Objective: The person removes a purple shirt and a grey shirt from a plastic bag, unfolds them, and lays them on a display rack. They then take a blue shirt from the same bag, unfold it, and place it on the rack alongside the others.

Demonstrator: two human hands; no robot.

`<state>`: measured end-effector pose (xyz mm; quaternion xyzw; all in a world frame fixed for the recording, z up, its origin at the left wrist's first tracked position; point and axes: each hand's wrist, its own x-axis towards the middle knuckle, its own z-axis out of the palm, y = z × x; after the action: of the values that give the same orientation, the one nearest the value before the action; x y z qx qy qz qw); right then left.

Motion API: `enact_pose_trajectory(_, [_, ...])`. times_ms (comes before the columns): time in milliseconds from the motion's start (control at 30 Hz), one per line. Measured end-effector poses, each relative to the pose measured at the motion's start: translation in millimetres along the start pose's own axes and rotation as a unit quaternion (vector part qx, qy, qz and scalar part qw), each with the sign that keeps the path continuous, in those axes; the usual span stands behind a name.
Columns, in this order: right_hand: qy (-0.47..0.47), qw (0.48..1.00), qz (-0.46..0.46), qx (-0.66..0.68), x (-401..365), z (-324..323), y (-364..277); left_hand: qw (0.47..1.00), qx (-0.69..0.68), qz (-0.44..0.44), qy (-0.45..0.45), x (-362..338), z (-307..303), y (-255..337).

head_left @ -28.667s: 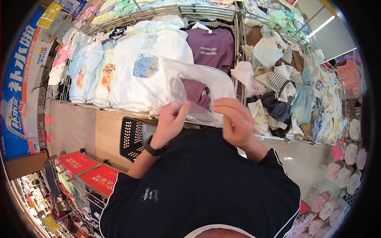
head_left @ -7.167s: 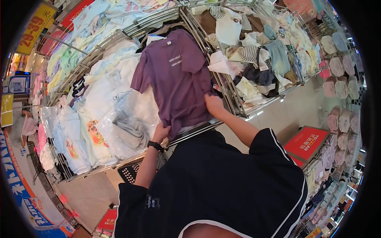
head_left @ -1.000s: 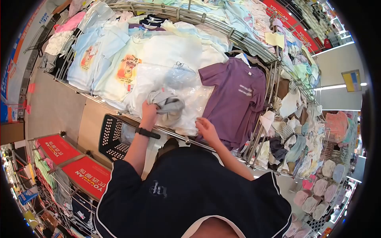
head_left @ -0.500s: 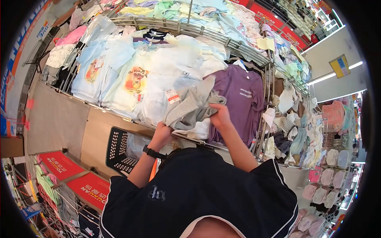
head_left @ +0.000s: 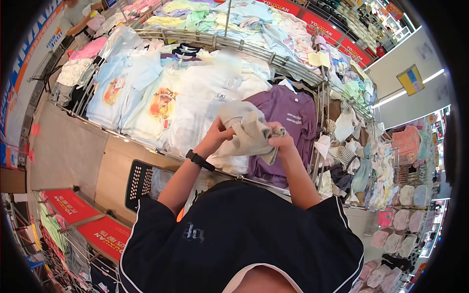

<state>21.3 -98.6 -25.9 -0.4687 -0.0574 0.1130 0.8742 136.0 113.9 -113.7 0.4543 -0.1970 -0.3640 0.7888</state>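
A crumpled grey garment is held up between my two hands, above the front edge of a metal rack. My left hand grips its left side. At its right end, my right hand pinches a bunched part. Behind and to the right of it lies a purple shirt with small white lettering. White shirts in clear plastic lie behind and to the left, beside a cream shirt with an orange print and a light blue shirt.
The rack's metal rail runs in front of me. A black perforated basket stands below it on the left. Red signs top another rack at lower left. Another person stands at the upper left. Heaped clothes fill the right side.
The grey garment has been lifted and turned, and its white and red tag no longer shows. My left hand moved up and right, my right hand slightly right. Another person has come into view at upper left.
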Motion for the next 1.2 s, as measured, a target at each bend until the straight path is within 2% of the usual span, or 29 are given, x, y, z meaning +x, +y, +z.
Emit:
enact_pose_trajectory(33, [-0.006, 0.995, -0.027, -0.093, -8.8, -14.5, 6.1, 0.999, -0.017, -0.034, -0.025, 5.1, -3.7, -6.5])
enact_pose_trajectory(67, [-0.035, 0.978, -0.035, -0.204, -9.7, 4.7, -9.2, 0.996, -0.034, -0.07, -0.051, 7.7, 3.0, -3.9])
enact_pose_trajectory(100, [-0.061, 0.947, -0.051, -0.311, -10.5, 23.8, -24.4, 0.994, -0.034, -0.099, 0.009, 8.2, 17.5, -8.3])
enact_pose_trajectory(200, [-0.066, 0.908, -0.057, -0.41, -22.0, 37.5, -10.7, 0.994, -0.045, -0.086, -0.057, 5.0, 32.2, -26.9])
enact_pose_trajectory(233, [-0.049, 0.879, -0.079, -0.467, -24.0, 37.7, -5.4, 0.997, 0.015, -0.045, -0.058, 1.8, 37.5, -31.3])
enact_pose_trajectory(333, [0.025, 0.809, -0.094, -0.579, -36.2, 30.7, 12.9, 0.981, -0.128, -0.145, -0.01, -11.8, 74.1, -1.6])
enact_pose_trajectory(400, [0.039, 0.819, -0.087, -0.566, -46.6, 27.0, 23.9, 0.985, 0.049, -0.149, -0.07, -22.9, 84.8, 6.3])
enact_pose_trajectory(467, [0.046, 0.845, -0.073, -0.528, -53.3, 23.8, 34.2, 0.963, 0.214, -0.131, -0.101, -29.6, 91.1, 3.9])
enact_pose_trajectory(500, [0.036, 0.828, -0.081, -0.554, -59.0, 8.2, 47.3, 0.963, 0.205, -0.153, -0.087, -28.7, 84.3, -8.3])
enact_pose_trajectory(600, [0.076, 0.867, -0.035, -0.491, -62.9, 10.1, 43.7, 0.95, 0.196, -0.243, -0.011, -26.7, 64.2, -42.8])
enact_pose_trajectory(700, [0.15, 0.891, -0.052, -0.425, -62.8, 9.0, 47.5, 0.983, 0.061, -0.151, 0.082, -33.3, 76.0, -53.4])
enact_pose_trajectory(800, [0.276, 0.929, -0.072, -0.235, -52.0, 4.6, 71.9, 0.986, 0.025, -0.109, 0.126, -36.5, 88.6, -43.3])
enact_pose_trajectory(933, [0.296, 0.872, 0.002, -0.39, -50.0, 13.9, 63.1, 0.986, 0.059, -0.084, 0.128, -37.7, 88.6, -46.1])
enact_pose_trajectory(1033, [0.274, 0.918, 0.01, -0.286, -51.1, -11.1, 69.6, 0.987, 0.094, -0.033, 0.13, -35.8, 89.3, -35.0])
enact_pose_trajectory(1100, [0.279, 0.921, -0.056, -0.266, -53.7, -22.3, 59.0, 0.982, 0.131, 0.034, 0.133, -29.7, 80.3, -30.5])
enact_pose_trajectory(1133, [0.281, 0.92, -0.09, -0.256, -54.2, -24.3, 49.0, 0.979, 0.12, 0.036, 0.158, -26.9, 77.1, -26.6])
enact_pose_trajectory(1200, [0.288, 0.932, -0.072, -0.21, -54.2, -28.7, 26.6, 0.972, 0.099, 0.043, 0.207, -19.5, 72.1, -12.2])
